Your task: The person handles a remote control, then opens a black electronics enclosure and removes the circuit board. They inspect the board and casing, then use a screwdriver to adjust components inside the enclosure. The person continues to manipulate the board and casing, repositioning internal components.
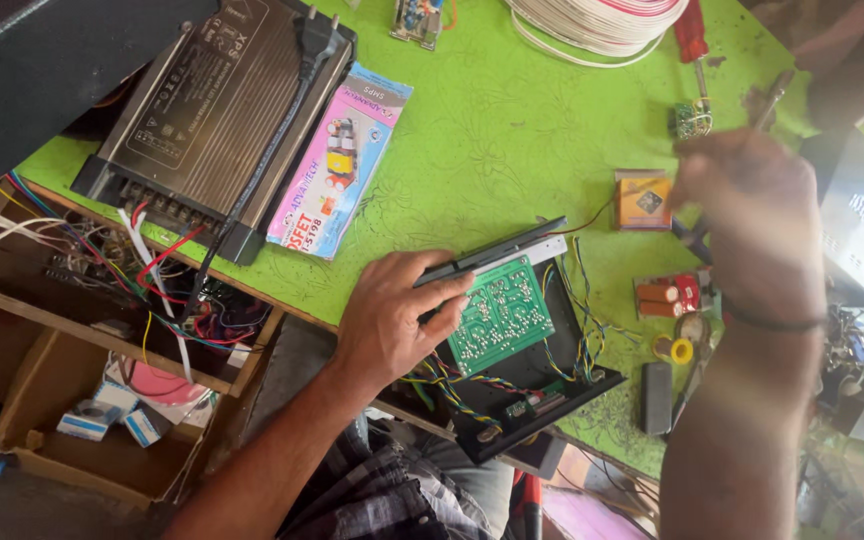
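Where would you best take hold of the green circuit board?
Probably by its bare long edges, coming from above. The green circuit board lies tilted in the open black case; the left hand already covers its near corner, and wires crowd the far side.

Green patterned table cover (512, 120); wooden shelf (12, 290) below; daylight.
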